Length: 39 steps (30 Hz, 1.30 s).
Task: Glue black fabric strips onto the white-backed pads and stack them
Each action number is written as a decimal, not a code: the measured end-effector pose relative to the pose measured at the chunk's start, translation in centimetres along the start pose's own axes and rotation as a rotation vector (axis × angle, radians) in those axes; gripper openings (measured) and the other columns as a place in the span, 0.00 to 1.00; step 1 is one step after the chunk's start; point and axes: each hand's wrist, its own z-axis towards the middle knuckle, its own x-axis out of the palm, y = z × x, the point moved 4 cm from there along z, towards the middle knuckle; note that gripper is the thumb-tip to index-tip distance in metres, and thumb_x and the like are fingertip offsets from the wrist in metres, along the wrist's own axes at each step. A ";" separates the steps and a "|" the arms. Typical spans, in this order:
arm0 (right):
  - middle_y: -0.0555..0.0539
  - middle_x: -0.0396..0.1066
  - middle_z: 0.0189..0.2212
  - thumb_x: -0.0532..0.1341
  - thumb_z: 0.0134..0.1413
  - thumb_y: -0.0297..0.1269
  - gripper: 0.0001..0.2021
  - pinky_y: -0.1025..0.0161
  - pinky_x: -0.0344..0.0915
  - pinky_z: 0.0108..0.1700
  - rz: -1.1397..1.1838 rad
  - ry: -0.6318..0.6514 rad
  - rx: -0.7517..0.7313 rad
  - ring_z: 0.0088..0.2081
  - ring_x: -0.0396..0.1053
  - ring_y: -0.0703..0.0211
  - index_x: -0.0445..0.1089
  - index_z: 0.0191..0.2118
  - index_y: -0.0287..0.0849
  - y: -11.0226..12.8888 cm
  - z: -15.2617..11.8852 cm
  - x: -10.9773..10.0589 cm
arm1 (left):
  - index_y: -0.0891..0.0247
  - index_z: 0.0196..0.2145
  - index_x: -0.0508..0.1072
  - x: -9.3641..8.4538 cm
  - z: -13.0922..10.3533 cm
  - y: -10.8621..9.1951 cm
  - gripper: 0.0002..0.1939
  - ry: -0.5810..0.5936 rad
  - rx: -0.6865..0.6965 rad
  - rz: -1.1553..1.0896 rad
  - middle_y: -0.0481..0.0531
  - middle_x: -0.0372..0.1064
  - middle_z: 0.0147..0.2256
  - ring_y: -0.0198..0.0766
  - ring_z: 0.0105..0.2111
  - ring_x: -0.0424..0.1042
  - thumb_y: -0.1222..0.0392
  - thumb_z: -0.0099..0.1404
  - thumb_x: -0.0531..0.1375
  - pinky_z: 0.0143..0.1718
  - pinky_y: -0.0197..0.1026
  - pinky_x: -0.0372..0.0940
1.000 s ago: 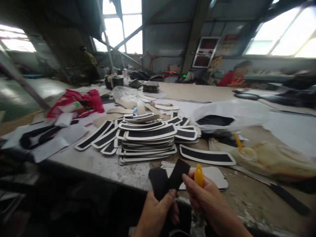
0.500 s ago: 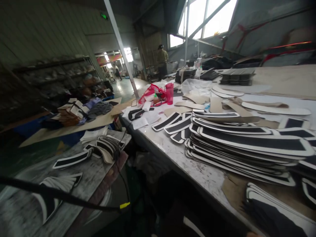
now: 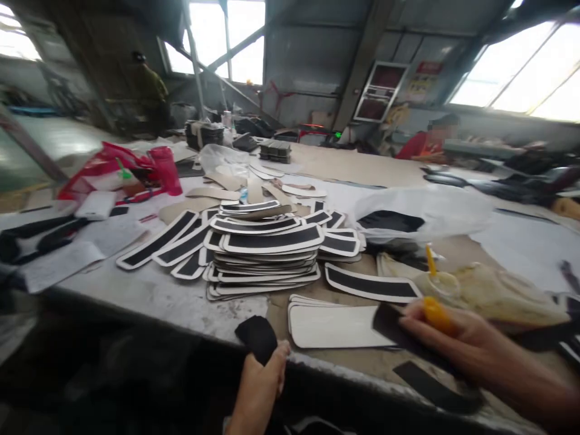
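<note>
Near the table's front edge, my left hand is closed on a black piece that sticks up from the fingers. My right hand, at the right, grips a dark strip whose end lies over a stack of white curved pieces. An orange object shows at the fingers of that hand. Another black strip lies below it on the table. Behind the white pieces is a tall stack of white-edged black panels, with one single panel to its right.
A pot with an orange-handled tool stands beside a yellowish cloth bag. Clear plastic lies behind. At left are a pink bottle and papers. Two people are farther back, one at right in red.
The view has swung right, away from the left-hand side table. Both my hands are now in view, each holding a black piece. The single panel and the pot have come into sight.
</note>
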 end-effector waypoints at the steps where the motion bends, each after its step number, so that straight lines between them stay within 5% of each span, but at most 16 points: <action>1: 0.54 0.60 0.20 0.55 0.54 0.46 0.15 0.68 0.57 0.25 -0.029 0.077 -0.020 0.23 0.58 0.65 0.65 0.26 0.40 0.1 0.4 0.6 | 0.65 0.24 0.63 -0.1 0.8 -0.2 0.19 0.008 0.014 0.008 0.38 0.47 0.12 0.25 0.14 0.46 0.44 0.54 0.55 0.16 0.33 0.45; 9: 0.56 0.58 0.20 0.55 0.53 0.39 0.10 0.71 0.52 0.25 -0.100 0.495 -0.200 0.23 0.55 0.68 0.61 0.25 0.41 2.4 6.9 8.3 | 0.68 0.37 0.63 0.3 3.2 -1.7 0.20 0.033 -0.032 0.079 0.40 0.56 0.13 0.30 0.13 0.56 0.49 0.53 0.56 0.14 0.34 0.53; 16: 0.51 0.65 0.21 0.56 0.51 0.39 0.09 0.69 0.52 0.26 -0.253 0.499 -0.196 0.24 0.61 0.64 0.68 0.27 0.40 2.1 10.0 10.7 | 0.67 0.31 0.66 0.3 4.6 -2.2 0.17 0.103 -0.140 0.172 0.44 0.60 0.12 0.34 0.12 0.62 0.49 0.50 0.54 0.12 0.36 0.57; 26: 0.44 0.73 0.29 0.55 0.51 0.40 0.11 0.66 0.55 0.29 -0.419 0.484 -0.228 0.31 0.68 0.56 0.72 0.34 0.41 1.7 10.6 11.8 | 0.63 0.17 0.62 1.5 5.7 -2.8 0.12 0.144 -0.202 0.360 0.44 0.57 0.09 0.32 0.08 0.58 0.54 0.52 0.55 0.08 0.34 0.53; 31: 0.43 0.74 0.29 0.59 0.46 0.41 0.11 0.65 0.55 0.29 -0.469 0.485 -0.218 0.32 0.69 0.54 0.73 0.34 0.41 1.9 9.4 10.4 | 0.62 0.12 0.60 1.8 5.7 -2.9 0.14 0.140 -0.194 0.434 0.43 0.54 0.07 0.31 0.07 0.55 0.57 0.52 0.54 0.07 0.33 0.50; 39: 0.48 0.71 0.26 0.55 0.51 0.39 0.08 0.66 0.56 0.30 -0.388 0.354 0.044 0.29 0.67 0.57 0.67 0.28 0.42 -4.2 4.9 1.9 | 0.61 0.05 0.55 0.9 4.9 -3.7 0.24 0.124 -0.145 0.484 0.46 0.51 0.04 0.29 0.06 0.50 0.50 0.51 0.56 0.11 0.33 0.47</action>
